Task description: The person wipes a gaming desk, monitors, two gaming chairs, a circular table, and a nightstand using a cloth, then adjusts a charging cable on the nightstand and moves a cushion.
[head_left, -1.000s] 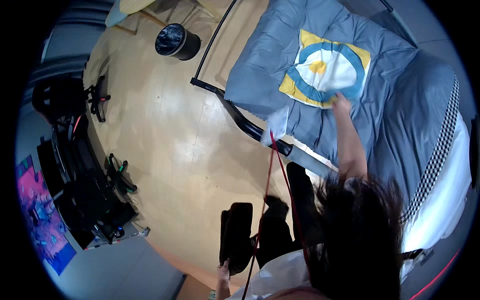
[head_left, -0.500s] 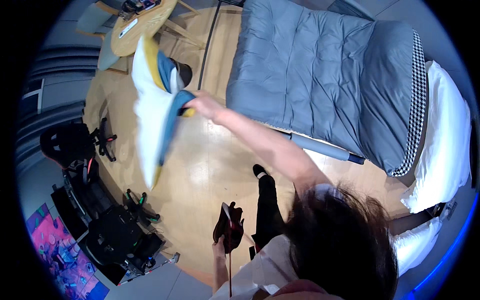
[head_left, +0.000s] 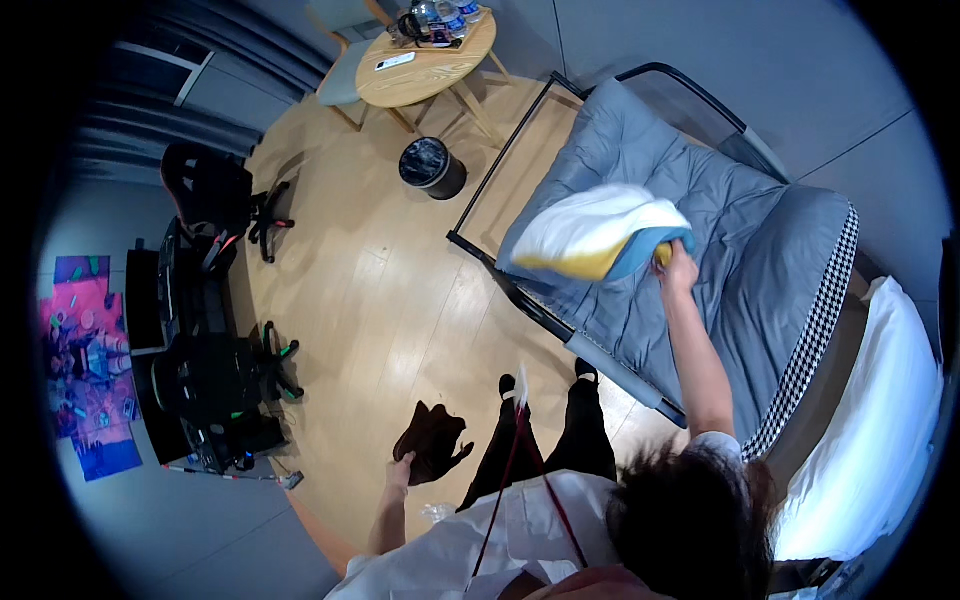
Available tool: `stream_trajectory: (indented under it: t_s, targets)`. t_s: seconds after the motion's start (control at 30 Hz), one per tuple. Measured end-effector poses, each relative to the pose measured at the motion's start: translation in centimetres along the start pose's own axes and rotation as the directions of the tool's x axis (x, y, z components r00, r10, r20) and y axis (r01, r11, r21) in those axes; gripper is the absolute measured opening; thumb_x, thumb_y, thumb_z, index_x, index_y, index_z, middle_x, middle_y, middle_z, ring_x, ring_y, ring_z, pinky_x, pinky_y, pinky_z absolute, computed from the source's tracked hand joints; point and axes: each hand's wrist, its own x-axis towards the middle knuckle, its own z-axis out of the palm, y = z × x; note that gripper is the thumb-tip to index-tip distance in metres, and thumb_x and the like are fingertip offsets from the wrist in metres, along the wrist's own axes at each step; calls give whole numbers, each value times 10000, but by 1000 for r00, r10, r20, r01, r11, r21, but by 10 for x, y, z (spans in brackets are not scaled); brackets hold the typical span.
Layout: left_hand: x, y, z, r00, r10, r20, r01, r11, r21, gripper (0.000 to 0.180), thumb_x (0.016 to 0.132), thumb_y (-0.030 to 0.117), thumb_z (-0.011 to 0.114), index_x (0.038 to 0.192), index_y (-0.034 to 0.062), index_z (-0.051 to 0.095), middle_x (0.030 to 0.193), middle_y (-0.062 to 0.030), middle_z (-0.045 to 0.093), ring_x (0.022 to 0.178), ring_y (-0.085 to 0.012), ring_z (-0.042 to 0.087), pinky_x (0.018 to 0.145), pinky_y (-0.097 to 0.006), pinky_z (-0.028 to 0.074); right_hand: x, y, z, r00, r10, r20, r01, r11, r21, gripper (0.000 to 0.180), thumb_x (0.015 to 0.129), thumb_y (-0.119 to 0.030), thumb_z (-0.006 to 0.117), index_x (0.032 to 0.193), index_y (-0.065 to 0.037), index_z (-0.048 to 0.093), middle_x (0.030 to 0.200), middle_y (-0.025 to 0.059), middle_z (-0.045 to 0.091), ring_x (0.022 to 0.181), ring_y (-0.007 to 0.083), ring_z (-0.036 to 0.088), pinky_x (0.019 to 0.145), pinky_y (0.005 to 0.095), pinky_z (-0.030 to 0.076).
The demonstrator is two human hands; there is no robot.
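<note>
My right arm is stretched out over the grey quilted bed [head_left: 780,265]. In my right hand [head_left: 680,268], the fingers are closed round one end of a soft cloth piece [head_left: 600,225], white with blue and yellow edging. It is blurred and spreads to the left above the bed. My left hand [head_left: 399,471], low and over the floor, grips the edge of a crumpled dark brown cloth item [head_left: 432,445]. Its exact kind is unclear. A lanyard [head_left: 520,415] with a white tag hangs in front of my legs.
A black frame [head_left: 500,285] edges the bed. White pillows [head_left: 865,430] lie at right. A black bin [head_left: 432,168] stands near a round wooden table [head_left: 470,62] bearing bottles. Black wheeled chairs [head_left: 215,190] stand at left, beside a colourful mat [head_left: 95,370].
My right hand has swung the white cloth piece from above the floor at left to above the bed. The view has turned, and my left hand still holds the brown cloth.
</note>
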Motion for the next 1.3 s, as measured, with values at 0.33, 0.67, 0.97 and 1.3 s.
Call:
stream_trajectory:
  t_s: [0.33,0.67,0.97,1.3]
  targets:
    - [-78,37,23,994,96,-48,-96,995,-4,422,776,280,696,948,-104,657,903,-137,667,823,-198,629,760,-321,503,45,91,-121,838,-419,350,545,595,-591,230,673,-55,601,896,-15,636,720,99,631,657,187,607,627,328,478]
    - [-110,-1,10,996,33,-86,-49,981,-186,372,798,269,680,905,-87,659,822,-127,672,702,-188,633,653,-303,505,0,-70,-93,796,-434,422,425,897,121,227,754,15,591,981,13,605,903,37,606,745,146,564,692,281,450]
    - [-108,-101,-12,980,62,-191,-159,820,-549,420,819,348,669,1015,-24,667,888,-97,684,780,-174,640,712,-301,514,2,146,-130,679,-475,559,734,461,-499,442,911,-321,554,1122,65,513,960,169,623,821,298,596,743,388,491]
    - [-107,-221,-131,878,305,-368,-467,380,-799,395,951,383,519,1188,69,554,1060,-54,619,911,-143,589,749,-311,508,-601,423,51,-448,729,517,648,663,-375,348,864,-178,635,1165,-24,552,1042,38,605,937,130,552,841,272,442]
